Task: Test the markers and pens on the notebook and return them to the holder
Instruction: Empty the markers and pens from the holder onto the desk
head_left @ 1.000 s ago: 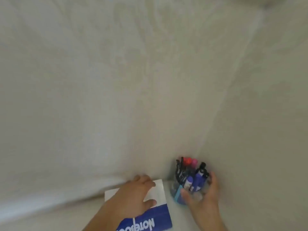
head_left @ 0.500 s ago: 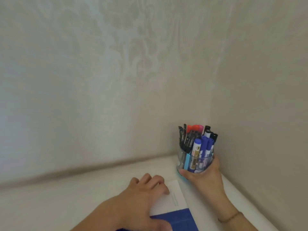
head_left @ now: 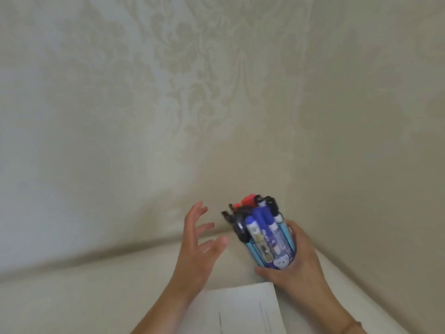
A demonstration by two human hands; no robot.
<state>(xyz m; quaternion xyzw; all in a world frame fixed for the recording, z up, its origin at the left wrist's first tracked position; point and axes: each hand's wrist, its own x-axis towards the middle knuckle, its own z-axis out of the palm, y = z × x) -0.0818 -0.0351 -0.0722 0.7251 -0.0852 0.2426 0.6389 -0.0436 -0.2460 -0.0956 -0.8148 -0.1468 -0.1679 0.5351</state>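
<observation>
Fingers of the right hand (head_left: 295, 263) curl round the holder (head_left: 272, 244), thumb at its lower edge, gripping it off the table (head_left: 72, 297) and tilted so its top leans away toward the left; markers and pens (head_left: 255, 218) crowd inside it (blue barrels nearest the camera, black caps behind, a red cap at the far side); the left hand (head_left: 196, 251) hovers just beside the holder, apart from it, fingers spread and relaxed, gripping nothing; the notebook (head_left: 240, 309) lies on the table below both hands, a white page upward with thin dark pen strokes on it; patterned wallpaper (head_left: 192, 92) covers the corner walls behind.
</observation>
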